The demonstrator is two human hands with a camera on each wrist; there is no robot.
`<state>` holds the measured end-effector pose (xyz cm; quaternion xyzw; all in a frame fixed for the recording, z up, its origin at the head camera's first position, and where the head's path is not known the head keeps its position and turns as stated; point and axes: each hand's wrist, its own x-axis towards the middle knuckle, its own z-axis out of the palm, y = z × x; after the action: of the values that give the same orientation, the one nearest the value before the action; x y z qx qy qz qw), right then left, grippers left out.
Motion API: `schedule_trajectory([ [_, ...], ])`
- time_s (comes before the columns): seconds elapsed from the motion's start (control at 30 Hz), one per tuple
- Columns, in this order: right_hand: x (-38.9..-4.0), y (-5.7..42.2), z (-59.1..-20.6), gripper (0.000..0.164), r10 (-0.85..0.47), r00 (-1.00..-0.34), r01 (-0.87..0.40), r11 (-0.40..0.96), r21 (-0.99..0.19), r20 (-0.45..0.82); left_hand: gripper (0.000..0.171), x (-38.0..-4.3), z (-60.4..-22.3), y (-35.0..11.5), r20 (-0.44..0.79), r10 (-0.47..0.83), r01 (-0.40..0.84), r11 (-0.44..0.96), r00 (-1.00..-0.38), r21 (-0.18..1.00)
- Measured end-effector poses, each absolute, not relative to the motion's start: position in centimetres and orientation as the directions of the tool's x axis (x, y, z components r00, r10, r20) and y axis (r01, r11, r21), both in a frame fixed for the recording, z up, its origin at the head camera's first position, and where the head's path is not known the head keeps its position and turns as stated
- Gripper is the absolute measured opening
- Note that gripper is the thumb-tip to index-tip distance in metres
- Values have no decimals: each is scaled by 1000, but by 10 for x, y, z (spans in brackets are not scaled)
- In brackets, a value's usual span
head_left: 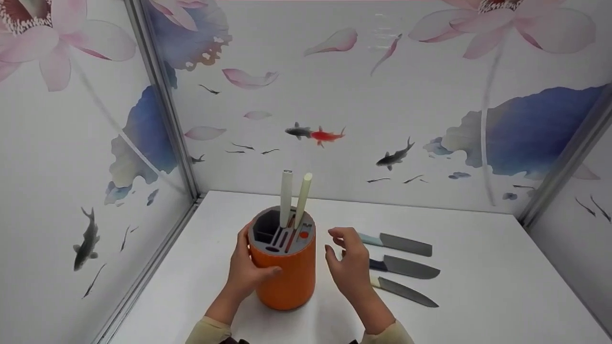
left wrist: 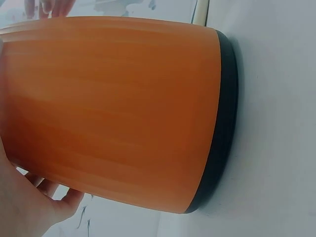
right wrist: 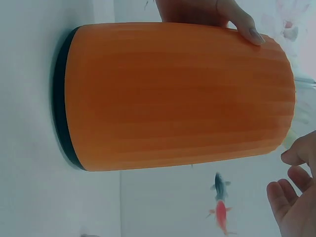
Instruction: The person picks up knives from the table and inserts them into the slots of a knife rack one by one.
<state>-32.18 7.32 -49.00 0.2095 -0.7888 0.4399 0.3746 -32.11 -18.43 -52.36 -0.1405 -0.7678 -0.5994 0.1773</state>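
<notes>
An orange knife block (head_left: pixel 289 282) with a grey slotted top stands upright on the white table. My left hand (head_left: pixel 245 274) grips its left side, thumb across the front and fingers around behind; the right wrist view also shows this thumb (right wrist: pixel 249 32) on the orange wall. Two pale handles, a whitish one (head_left: pixel 286 198) and a cream one (head_left: pixel 303 200), rise from the slots. Right of the block, my right hand (head_left: pixel 351 263) hovers with loosely bent fingers, holding nothing. It partly covers the handles of three knives: a cleaver-shaped one (head_left: pixel 406 244), a dark-handled one (head_left: pixel 412 267) and a pointed one (head_left: pixel 406 291).
White panels (head_left: pixel 267 157) painted with lotus flowers and fish enclose the table (head_left: pixel 478 286) at the back and both sides. Grey metal posts (head_left: pixel 165 100) run up the corners. All three loose knives point their blades to the right.
</notes>
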Motion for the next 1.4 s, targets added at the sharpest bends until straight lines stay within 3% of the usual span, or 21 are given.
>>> schedule_trajectory([
  [0.23, -324, 86, -499, 43, -23, -629, -655, 554, -514, 777, 116, -320, -522, -186, 448, 6, 437, 232, -894, 869],
  [0.57, -329, 102, -509, 38, 4, -718, -559, 593, -580, 696, 116, -318, -519, -193, 442, -7, 428, 240, -897, 871],
  [0.9, -347, 126, -531, 36, -17, -815, -452, 644, -617, 579, 116, -318, -519, -191, 436, -1, 422, 248, -900, 872],
  [1.13, -356, 143, -553, 30, -62, -904, -343, 693, -634, 422, 116, -319, -523, -188, 454, -3, 439, 248, -891, 864],
  [1.4, -361, 154, -567, 24, -141, -933, -323, 734, -598, 330, 115, -321, -523, -183, 439, 8, 430, 221, -898, 875],
])
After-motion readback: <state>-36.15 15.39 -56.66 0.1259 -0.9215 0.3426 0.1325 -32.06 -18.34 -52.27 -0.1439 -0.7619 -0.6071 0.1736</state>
